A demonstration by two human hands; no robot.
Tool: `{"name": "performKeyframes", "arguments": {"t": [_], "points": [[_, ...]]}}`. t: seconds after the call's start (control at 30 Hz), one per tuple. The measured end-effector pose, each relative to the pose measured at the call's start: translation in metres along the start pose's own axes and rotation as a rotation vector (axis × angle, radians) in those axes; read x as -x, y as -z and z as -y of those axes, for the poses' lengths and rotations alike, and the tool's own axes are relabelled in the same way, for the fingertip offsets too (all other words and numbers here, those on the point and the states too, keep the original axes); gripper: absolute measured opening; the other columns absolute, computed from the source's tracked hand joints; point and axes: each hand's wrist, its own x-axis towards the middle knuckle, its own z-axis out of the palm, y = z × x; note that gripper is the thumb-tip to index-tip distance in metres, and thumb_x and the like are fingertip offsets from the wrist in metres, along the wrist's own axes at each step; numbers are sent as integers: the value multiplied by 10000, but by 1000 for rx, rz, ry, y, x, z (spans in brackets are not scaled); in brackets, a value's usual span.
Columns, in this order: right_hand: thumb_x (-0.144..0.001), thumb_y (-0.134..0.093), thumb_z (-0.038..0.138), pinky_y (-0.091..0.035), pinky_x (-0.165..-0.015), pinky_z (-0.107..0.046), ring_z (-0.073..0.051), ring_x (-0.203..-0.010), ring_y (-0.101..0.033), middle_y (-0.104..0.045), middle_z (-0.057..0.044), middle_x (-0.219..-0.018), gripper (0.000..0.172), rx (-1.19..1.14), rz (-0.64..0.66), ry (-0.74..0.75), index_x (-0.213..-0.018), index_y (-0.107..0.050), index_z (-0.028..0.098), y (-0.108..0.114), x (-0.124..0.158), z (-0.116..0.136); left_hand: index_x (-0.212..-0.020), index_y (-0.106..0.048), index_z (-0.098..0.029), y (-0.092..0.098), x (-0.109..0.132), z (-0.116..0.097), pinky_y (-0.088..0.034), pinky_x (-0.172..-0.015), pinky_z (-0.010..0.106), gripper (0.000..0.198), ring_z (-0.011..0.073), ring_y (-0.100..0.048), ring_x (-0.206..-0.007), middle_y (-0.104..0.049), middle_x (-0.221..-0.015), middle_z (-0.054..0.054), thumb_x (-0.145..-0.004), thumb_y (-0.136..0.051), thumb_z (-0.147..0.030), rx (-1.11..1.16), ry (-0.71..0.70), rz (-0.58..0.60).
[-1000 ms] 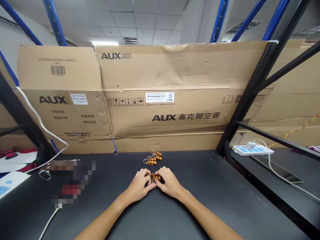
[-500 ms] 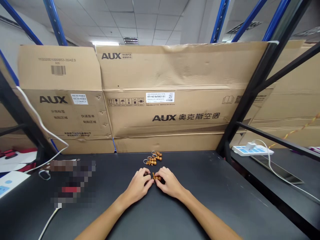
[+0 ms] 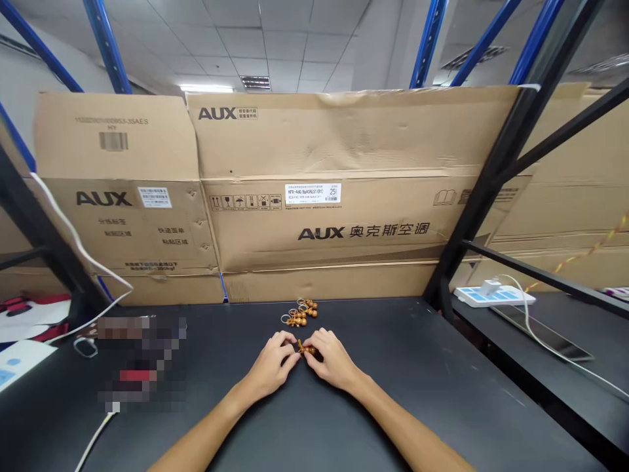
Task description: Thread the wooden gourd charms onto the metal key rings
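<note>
The left hand (image 3: 270, 367) and right hand (image 3: 334, 362) meet near the middle of the black table (image 3: 417, 393), close to its near edge. Between them sits a small wooden gourd charm (image 3: 308, 350) with a short tan cord. Both grips are closed on it, fingertips curled in from either side, the left at the cord end and the right against the beads. The charm stays low at the tabletop, and the pictures do not settle whether it is lifted clear.

Just farther off, a small cluster of similar charms (image 3: 299, 313) lies on the table, with a thin metal ring (image 3: 285, 318) at its left. Behind them stand flattened AUX cartons (image 3: 314, 223) against a blue and black rack (image 3: 491, 183). A pixelated patch (image 3: 142, 360) hides part of the table at left. At right, a white power strip (image 3: 491, 296) sits on a lower shelf (image 3: 550, 387) with a white cable (image 3: 555, 347).

The charm looks light, hard and smooth, so it may roll or slip from the fingertips. The soft cord will give no stiffness. The narrow gourd waist or the knot looks the surest place to pinch
</note>
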Motion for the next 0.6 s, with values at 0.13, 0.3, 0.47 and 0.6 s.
{"name": "performKeyframes", "arguments": {"t": [0.13,0.3,0.47,0.6], "points": [[-858,-530,188,-370,-720,-317,-192,-806,-515,-627,-43,-851,81,-7,-16,-24,-895,-601,197,1,0,-1,-794,-636,-196,2,0,-2,-439,-910,360,263,199,-535,-997,-571,-1096,66,-938,-424,-252,15,9,19],[-855,-531,188,-382,-738,-314,-180,-787,-502,-610,-31,-837,78,-76,24,65,-903,-591,203,6,1,5,-669,-617,-186,1,1,-3,-435,-894,365,329,196,-535,-960,-583,-1014,49,-933,-464,-313,2,50,30],[-858,-524,191,-376,-711,-318,-193,-803,-506,-619,-42,-845,87,-18,-25,-19,-894,-603,204,1,0,2,-748,-627,-184,2,0,-3,-435,-922,335,320,186,-529,-1003,-555,-1070,68,-956,-398,-264,54,26,19],[-857,-528,187,-389,-720,-324,-196,-804,-506,-615,-46,-844,86,-39,-32,-2,-907,-596,200,1,0,1,-757,-633,-193,2,1,-4,-441,-918,339,281,190,-531,-1001,-558,-1070,63,-942,-444,-288,39,10,22]]}}
